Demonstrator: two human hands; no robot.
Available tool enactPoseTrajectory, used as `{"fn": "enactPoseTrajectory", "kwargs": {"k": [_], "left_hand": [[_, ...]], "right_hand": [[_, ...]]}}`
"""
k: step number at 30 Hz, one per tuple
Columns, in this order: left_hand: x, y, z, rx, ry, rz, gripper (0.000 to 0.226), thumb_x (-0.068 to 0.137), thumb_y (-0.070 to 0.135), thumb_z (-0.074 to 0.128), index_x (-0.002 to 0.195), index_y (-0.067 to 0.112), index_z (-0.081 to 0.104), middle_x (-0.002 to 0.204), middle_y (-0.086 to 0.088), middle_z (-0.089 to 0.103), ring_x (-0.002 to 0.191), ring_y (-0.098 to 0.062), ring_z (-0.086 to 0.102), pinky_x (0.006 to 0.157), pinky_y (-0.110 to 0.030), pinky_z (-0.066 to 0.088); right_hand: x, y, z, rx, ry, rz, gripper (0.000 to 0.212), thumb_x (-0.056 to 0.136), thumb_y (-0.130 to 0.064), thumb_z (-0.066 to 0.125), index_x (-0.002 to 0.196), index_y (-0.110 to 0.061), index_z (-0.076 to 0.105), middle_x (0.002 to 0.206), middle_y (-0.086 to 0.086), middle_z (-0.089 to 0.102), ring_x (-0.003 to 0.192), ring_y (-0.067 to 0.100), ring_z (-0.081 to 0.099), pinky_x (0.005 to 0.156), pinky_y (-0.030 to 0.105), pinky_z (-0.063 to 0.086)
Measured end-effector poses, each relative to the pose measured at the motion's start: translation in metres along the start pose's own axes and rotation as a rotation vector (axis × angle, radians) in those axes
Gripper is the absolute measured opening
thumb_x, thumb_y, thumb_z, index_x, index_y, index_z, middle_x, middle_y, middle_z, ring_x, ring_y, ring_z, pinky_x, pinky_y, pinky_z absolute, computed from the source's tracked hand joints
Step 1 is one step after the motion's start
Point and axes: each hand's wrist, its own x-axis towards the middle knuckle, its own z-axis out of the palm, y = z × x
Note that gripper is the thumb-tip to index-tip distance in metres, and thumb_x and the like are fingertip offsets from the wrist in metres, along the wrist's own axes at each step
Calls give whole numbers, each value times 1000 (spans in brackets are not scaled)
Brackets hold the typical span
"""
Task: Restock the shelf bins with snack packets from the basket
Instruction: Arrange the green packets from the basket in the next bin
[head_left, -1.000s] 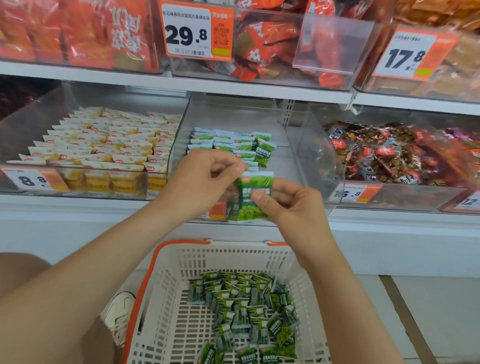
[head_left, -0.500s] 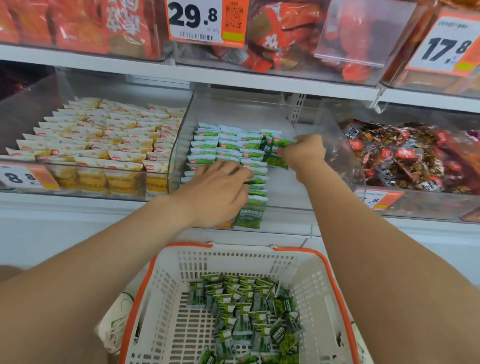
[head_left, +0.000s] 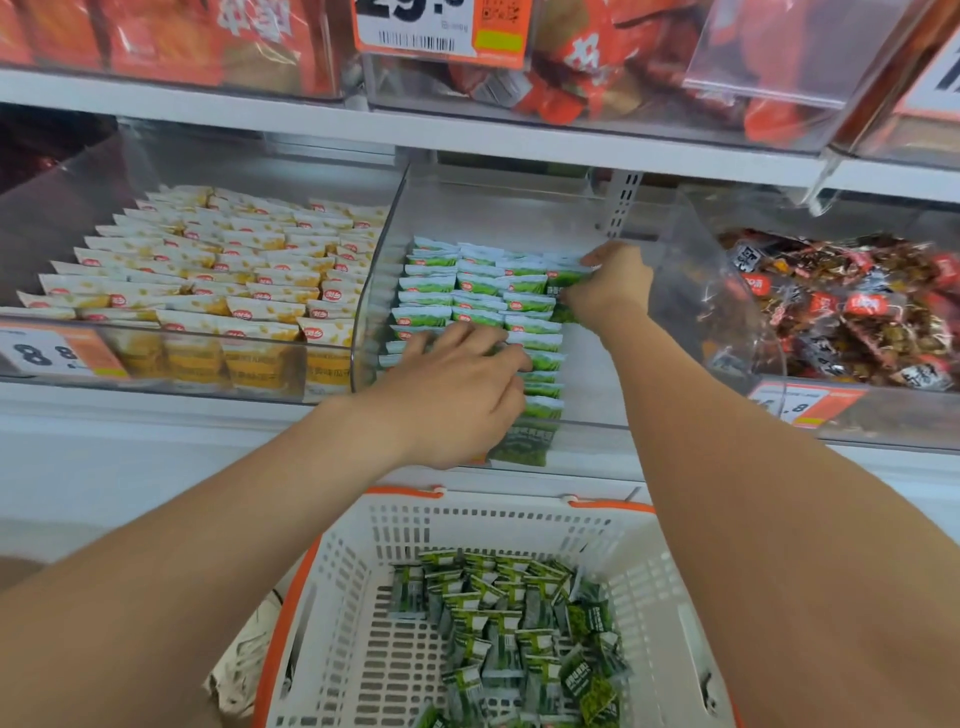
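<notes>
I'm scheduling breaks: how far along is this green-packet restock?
Done: neat rows of green packets fill the left of the middle bin. In hand: the right hand pinches a packet at the back right; the left hand rests on the front rows. Left: a pile of loose packets in the basket.

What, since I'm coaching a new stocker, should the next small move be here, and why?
Probably the right hand should let go of the packet it pinches at the back right of the middle bin, seating it in the row. The left hand rests on the front rows, and the basket below holds many more green packets to fetch.
</notes>
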Motion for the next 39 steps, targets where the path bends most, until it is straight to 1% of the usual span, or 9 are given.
{"fn": "enactPoseTrajectory", "kwargs": {"k": [6,9,12,14,18,23,28,35,39], "left_hand": [[1,-1,0,-7,-16,7,46,110,41,21,152,31,38,164,3,25,150,-18,16,119,-55,21],[1,-2,3,-11,9,14,45,110,40,22,150,30,41,161,3,30,149,-19,20,119,-54,21],[-1,-2,4,30,103,33,45,109,39,23,145,27,47,155,2,40,144,-20,28,116,-49,26],[-3,-1,5,101,210,41,44,108,37,24,140,24,52,148,1,48,138,-22,38,110,-46,33],[-12,9,6,182,432,59,37,107,36,33,124,18,60,128,-2,58,119,-27,50,97,-45,44],[-36,43,-1,111,636,198,17,94,33,53,87,18,51,90,1,51,87,-25,47,69,-39,40],[-57,66,29,119,50,176,32,97,49,50,79,24,56,67,4,57,64,-23,58,55,-35,48],[-53,72,75,269,-520,211,31,106,37,45,86,17,60,79,-1,54,68,-23,56,69,-43,56],[-41,68,90,293,-659,171,31,109,30,44,83,16,53,79,0,52,66,-20,50,71,-44,53]], "right_hand": [[-9,8,-7,-113,-32,154,54,78,-40,90,98,-5,56,97,9,63,82,28,68,68,37,58],[-12,11,-2,181,-193,293,36,80,-25,89,90,0,64,80,18,74,62,30,75,60,44,64],[-9,16,-3,291,-306,335,18,86,-3,73,96,-2,57,82,13,65,67,23,65,58,33,54],[-15,16,-11,157,-369,252,16,91,-3,59,106,-10,58,88,15,59,73,26,58,58,34,52],[-44,12,-41,-161,-354,-23,32,97,-7,50,123,5,64,112,17,67,92,29,60,91,46,57],[-124,19,-76,-7,30,-328,34,91,-3,51,113,-13,75,106,7,76,92,21,69,79,17,45],[-207,57,-82,208,219,-555,27,81,-6,50,91,-16,74,83,-4,70,70,10,61,66,24,48],[-225,184,-21,-369,-319,-261,28,85,-23,55,103,-29,76,95,-9,76,87,13,69,82,31,59],[-227,247,13,-506,-496,-111,19,94,-11,49,89,-21,64,78,-1,61,70,19,57,66,31,50]]}}
